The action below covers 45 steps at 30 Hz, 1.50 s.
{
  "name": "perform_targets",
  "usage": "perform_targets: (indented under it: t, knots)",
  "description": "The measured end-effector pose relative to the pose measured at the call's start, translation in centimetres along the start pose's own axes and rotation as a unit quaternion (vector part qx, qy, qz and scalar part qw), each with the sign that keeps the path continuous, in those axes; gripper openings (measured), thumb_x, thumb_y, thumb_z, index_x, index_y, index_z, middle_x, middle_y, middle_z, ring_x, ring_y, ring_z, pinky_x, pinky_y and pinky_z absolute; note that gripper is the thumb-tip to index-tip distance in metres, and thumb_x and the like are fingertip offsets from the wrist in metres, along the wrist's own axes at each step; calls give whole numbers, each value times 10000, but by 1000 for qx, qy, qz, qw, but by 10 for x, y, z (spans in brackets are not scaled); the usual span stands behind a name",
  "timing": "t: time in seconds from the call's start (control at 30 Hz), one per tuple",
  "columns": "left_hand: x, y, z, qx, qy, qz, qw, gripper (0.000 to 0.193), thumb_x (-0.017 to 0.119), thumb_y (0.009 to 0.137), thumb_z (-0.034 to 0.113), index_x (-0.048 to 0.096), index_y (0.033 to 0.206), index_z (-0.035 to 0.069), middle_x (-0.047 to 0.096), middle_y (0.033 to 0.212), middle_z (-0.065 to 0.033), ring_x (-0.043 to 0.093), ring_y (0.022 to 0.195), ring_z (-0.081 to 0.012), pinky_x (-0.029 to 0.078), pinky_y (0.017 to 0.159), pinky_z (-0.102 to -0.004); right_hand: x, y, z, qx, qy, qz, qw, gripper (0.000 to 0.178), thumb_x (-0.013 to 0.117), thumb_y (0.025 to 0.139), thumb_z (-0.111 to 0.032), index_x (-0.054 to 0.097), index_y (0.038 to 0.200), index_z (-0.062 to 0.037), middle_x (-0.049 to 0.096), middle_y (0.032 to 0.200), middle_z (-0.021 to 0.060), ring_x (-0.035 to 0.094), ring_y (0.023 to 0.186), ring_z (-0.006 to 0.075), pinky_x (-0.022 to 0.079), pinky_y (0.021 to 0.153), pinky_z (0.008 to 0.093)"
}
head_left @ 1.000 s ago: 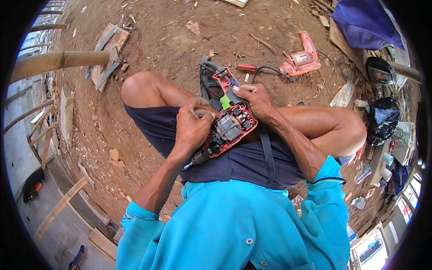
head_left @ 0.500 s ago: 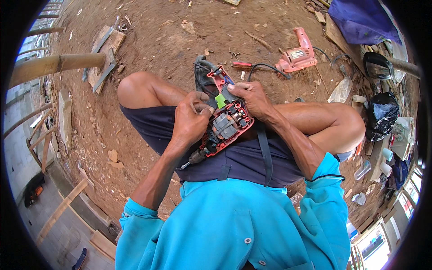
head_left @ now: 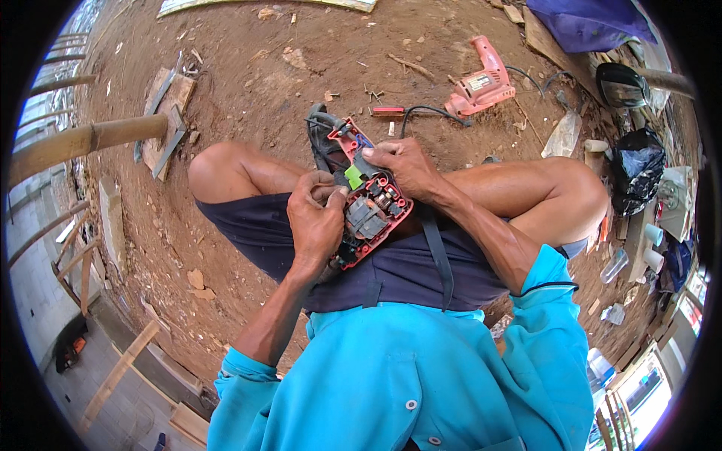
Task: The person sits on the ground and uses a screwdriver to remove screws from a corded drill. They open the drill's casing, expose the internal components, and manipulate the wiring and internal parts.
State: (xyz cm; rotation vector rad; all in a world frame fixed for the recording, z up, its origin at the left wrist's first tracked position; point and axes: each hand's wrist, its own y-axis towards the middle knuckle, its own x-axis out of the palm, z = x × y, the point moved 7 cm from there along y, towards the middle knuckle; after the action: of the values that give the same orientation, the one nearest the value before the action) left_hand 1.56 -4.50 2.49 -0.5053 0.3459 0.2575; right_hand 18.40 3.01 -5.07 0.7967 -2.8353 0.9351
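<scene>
Across my lap lies an opened power drill [head_left: 366, 219], its red half housing exposing the motor, wires and a bright green part [head_left: 353, 176]. My right hand [head_left: 410, 167] grips its handle end, the thumb pressing on a dark part beside the blue wires. At the opposite edge, my left hand [head_left: 316, 218] is closed, thumb and fingertips pinched together next to the green part. What sits in that pinch is too hidden to name. The left hand and wrist cover the drill's chuck end. A dark cable bundle [head_left: 322, 135] rests beyond the handle.
On the dirt ahead lie a second, pale red drill [head_left: 481, 86] with its cord, a red-handled screwdriver [head_left: 387, 111] and several screws [head_left: 374, 97]. Bamboo poles [head_left: 90, 141] and a wooden board [head_left: 167, 113] stand left. To the right are a black plastic bag [head_left: 638, 169] and cups [head_left: 653, 235].
The view has shifted a little. My left hand and wrist now cover the drill's chuck and bit, which showed before. My right hand keeps its grip on the handle end.
</scene>
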Motion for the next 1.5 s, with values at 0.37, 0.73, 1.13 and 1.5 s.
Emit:
perform_targets:
  t: [0.37, 0.73, 1.13, 1.5]
  knots:
    - [12, -14, -4, -17, -89, 70, 993, 165, 727, 945, 26, 634, 1062, -45, 677, 861, -52, 616, 754, -75, 483, 649, -218, 1, 0, -4, -24, 6, 5, 1000, 334, 699, 1027, -265, 775, 1014, 60, 750, 854, 37, 643, 737, 69, 525, 645, 264]
    - [13, -15, 1, 63, -11, 33, 997, 210, 705, 924, -16, 629, 1117, -51, 710, 905, -72, 671, 817, -111, 538, 739, -250, 2, 1, 0, -26, 35, -6, 999, 387, 671, 1024, -285, 765, 1026, 91, 760, 874, 84, 650, 773, 109, 536, 709, 313]
    - [-3, 9, 0, -12, 22, -37, 999, 273, 756, 847, 65, 700, 1089, -49, 781, 907, -168, 747, 816, -179, 588, 736, -318, 3, 1, 6, 27, 118, -6, 993, 296, 716, 1003, -231, 765, 986, 60, 751, 848, 64, 656, 710, 92, 530, 638, 281]
    - [2, -5, 2, -10, 28, 39, 999, 182, 742, 870, 35, 710, 1029, -48, 733, 873, -82, 663, 748, -114, 532, 671, -265, 4, 2, 7, 18, 132, -4, 991, 284, 708, 1013, -228, 755, 957, 47, 745, 838, 53, 662, 713, 85, 529, 616, 261]
